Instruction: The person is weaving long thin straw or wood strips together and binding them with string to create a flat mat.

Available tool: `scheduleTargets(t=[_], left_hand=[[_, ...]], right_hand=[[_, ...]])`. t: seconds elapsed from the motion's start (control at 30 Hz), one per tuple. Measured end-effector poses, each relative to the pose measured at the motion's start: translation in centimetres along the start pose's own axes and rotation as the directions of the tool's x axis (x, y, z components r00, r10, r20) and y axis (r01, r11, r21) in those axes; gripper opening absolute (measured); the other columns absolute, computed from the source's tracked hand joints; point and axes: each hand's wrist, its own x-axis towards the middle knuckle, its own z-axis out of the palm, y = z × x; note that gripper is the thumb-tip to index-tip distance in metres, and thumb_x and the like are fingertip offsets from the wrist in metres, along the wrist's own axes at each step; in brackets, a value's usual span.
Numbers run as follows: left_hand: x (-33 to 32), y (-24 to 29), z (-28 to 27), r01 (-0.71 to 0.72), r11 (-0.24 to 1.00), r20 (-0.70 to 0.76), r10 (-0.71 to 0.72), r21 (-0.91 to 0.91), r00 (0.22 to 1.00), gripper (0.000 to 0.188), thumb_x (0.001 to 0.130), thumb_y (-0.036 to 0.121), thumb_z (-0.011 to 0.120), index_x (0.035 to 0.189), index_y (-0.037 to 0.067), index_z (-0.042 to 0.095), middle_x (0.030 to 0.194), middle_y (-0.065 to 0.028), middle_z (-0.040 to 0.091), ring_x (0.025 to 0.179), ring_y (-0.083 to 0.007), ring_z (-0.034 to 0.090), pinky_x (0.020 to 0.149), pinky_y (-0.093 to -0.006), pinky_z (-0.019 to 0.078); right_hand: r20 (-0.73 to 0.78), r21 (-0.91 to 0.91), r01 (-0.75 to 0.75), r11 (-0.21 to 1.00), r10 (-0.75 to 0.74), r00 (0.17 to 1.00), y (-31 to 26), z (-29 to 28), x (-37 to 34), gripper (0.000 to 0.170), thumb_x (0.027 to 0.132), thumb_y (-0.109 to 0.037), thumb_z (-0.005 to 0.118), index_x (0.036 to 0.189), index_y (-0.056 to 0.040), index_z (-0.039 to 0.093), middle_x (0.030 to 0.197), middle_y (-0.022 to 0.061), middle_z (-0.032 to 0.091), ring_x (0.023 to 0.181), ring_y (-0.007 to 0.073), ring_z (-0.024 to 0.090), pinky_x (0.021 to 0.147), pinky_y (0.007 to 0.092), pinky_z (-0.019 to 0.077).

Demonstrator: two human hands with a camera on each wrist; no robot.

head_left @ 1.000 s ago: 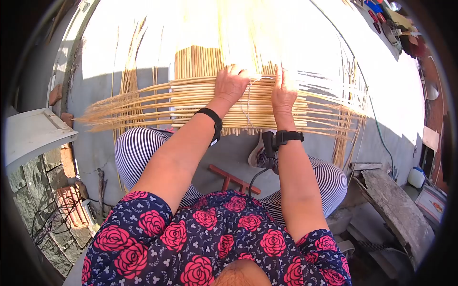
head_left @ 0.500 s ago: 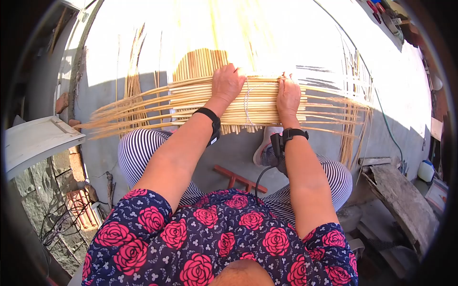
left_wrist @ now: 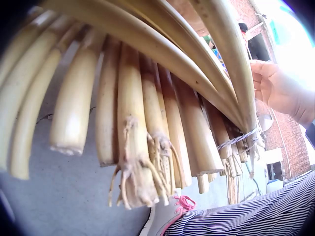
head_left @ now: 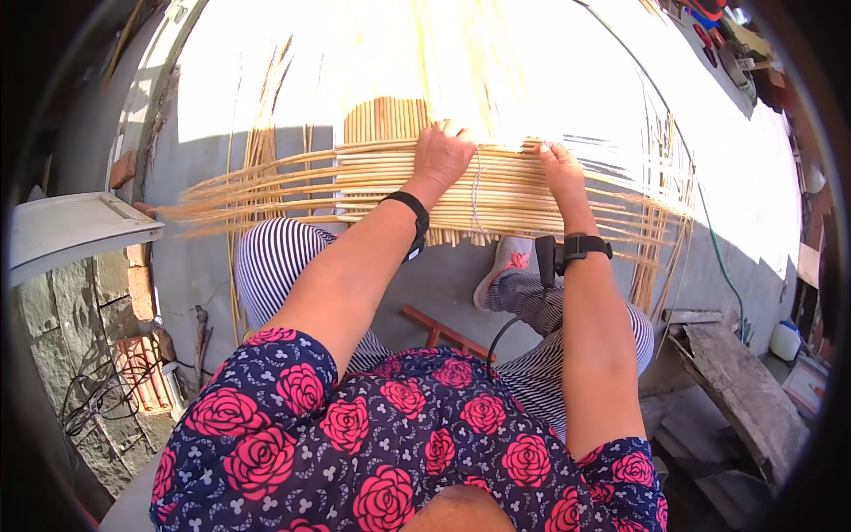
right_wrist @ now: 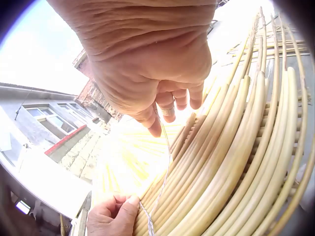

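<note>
Now that the right hand (head_left: pixel 564 168) has been shifted farther from the left hand (head_left: pixel 445 152), white twine (head_left: pixel 477 188) is gripped by the former's curled fingers, pinched by the latter's mid-length along the stalks' (head_left: pixel 377 186) far edge, and apparently drawn outward.

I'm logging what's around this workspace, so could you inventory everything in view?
Stalks: many, straw-yellow, laid across before the person
String: white, across the stalks
Red frame: one, ground, between the legs
Pale panel: one, left
Weathered board: one, grey-brown, right
Container: one, white and blue, far right
Building: grey, beyond
Small, blurred items: uncountable, edges
Shirt: one, navy, pink roses
Trousers: striped, both legs
Shoe: one clear, below stalks
Wrist straps: two, black
Ring: one, right hand
Left hand: one, gripping stalks
Right hand: one, pinching string
</note>
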Motion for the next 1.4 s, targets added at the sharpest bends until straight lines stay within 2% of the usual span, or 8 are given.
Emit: scheduleTargets(t=[0.1, 0.17, 0.2, 0.33, 0.47, 0.57, 0.97, 1.4], left_hand=[[0.2, -0.2, -0.4, -0.002, 0.999, 0.134, 0.007, -0.041, 0.991, 0.015, 0.082, 0.025, 0.06, 0.085, 0.013, 0.068, 0.095, -0.0039, 0.064, 0.092, -0.0268, 0.056, 0.075, -0.0411, 0.0446], [-0.2, -0.2, 0.4, 0.047, 0.998, 0.074, -0.044, -0.038, 0.996, 0.013, 0.082, 0.027, 0.06, 0.082, 0.017, 0.069, 0.093, -0.003, 0.063, 0.088, -0.025, 0.057, 0.073, -0.04, 0.0446], [0.0, -0.1, 0.8, 0.071, 0.997, 0.037, -0.069, -0.037, 0.997, 0.013, 0.082, 0.028, 0.06, 0.08, 0.019, 0.069, 0.092, -0.0026, 0.063, 0.087, -0.0241, 0.057, 0.072, -0.0394, 0.0446], [0.4, 1.0, -1.4, 0.321, 0.947, 0.268, -0.309, -0.003, 0.913, 0.023, 0.083, 0.033, 0.063, 0.09, 0.012, 0.069, 0.095, -0.0033, 0.06, 0.089, -0.0244, 0.056, 0.077, -0.0395, 0.0441], [-0.1, -0.4, 0.5, 0.037, 0.999, 0.099, -0.034, -0.038, 0.995, 0.022, 0.081, 0.028, 0.064, 0.08, 0.006, 0.061, 0.08, -0.0062, 0.057, 0.081, -0.0251, 0.057, 0.072, -0.0395, 0.0449], [-0.1, -0.3, 0.7, 0.026, 0.997, 0.069, -0.02, -0.076, 0.997, 0.014, 0.08, 0.027, 0.064, 0.08, 0.014, 0.062, 0.079, -0.0023, 0.055, 0.08, -0.0223, 0.057, 0.069, -0.0382, 0.0434], [-0.2, -0.3, 0.6, 0.055, 0.996, 0.092, -0.049, -0.071, 0.995, 0.014, 0.08, 0.027, 0.064, 0.083, 0.014, 0.063, 0.083, -0.0025, 0.057, 0.083, -0.023, 0.057, 0.072, -0.0389, 0.0436], [-0.2, -0.8, 1.5, 0.03, 0.999, 0.072, -0.027, -0.034, 0.997, 0.016, 0.078, 0.03, 0.064, 0.078, 0.014, 0.065, 0.081, -0.0022, 0.057, 0.083, -0.021, 0.058, 0.072, -0.038, 0.0436]], right_hand=[[0.286, -0.214, 0.014, 0.977, 0.049, 0.957, -8.9, -6.8, -1.8, 0.033, 0.092, -0.034, 0.055, 0.099, -0.004, 0.067, 0.091, 0.0137, 0.066, 0.087, 0.0279, 0.061, 0.08, 0.0361, 0.0473], [0.41, -0.241, 0.168, 0.956, -0.057, 0.91, -15.2, -10.3, -5.2, 0.027, 0.091, -0.027, 0.057, 0.098, -0.004, 0.068, 0.089, 0.0137, 0.066, 0.083, 0.0257, 0.062, 0.076, 0.0342, 0.0484], [0.309, -0.025, 0.407, 0.913, -0.38, 0.872, -16.5, -11.3, -7.8, 0.019, 0.089, -0.018, 0.059, 0.095, -0.003, 0.068, 0.082, 0.0142, 0.065, 0.073, 0.0248, 0.063, 0.068, 0.0325, 0.0494], [0.345, 0.264, 0.663, 0.7, -0.711, 0.613, -24.2, -15.6, -15.2, 0.025, 0.069, -0.011, 0.07, 0.093, -0.0114, 0.068, 0.064, 0.0023, 0.059, 0.059, 0.019, 0.06, 0.051, 0.033, 0.0463], [0.303, 0.281, 0.781, 0.558, -0.824, 0.479, -26.0, -17.7, -19.0, 0.027, 0.069, -0.011, 0.069, 0.096, -0.011, 0.068, 0.063, 0.0021, 0.058, 0.058, 0.0185, 0.059, 0.05, 0.0329, 0.0453], [0.302, 0.279, 0.807, 0.52, -0.845, 0.441, -25.9, -18.3, -19.9, 0.028, 0.069, -0.012, 0.069, 0.098, -0.0107, 0.067, 0.062, 0.0019, 0.057, 0.057, 0.0181, 0.058, 0.05, 0.0328, 0.0446], [0.394, 0.249, 0.813, 0.527, -0.821, 0.412, -25.6, -20.5, -20.0, 0.035, 0.07, -0.014, 0.068, 0.105, -0.0094, 0.065, 0.059, 0.0011, 0.052, 0.053, 0.0167, 0.053, 0.048, 0.0324, 0.0417], [0.438, 0.151, 0.766, 0.625, -0.737, 0.515, -25.3, -21.7, -20.4, 0.042, 0.071, -0.016, 0.068, 0.112, -0.008, 0.063, 0.055, 0.0002, 0.046, 0.05, 0.0151, 0.048, 0.046, 0.032, 0.0385]])
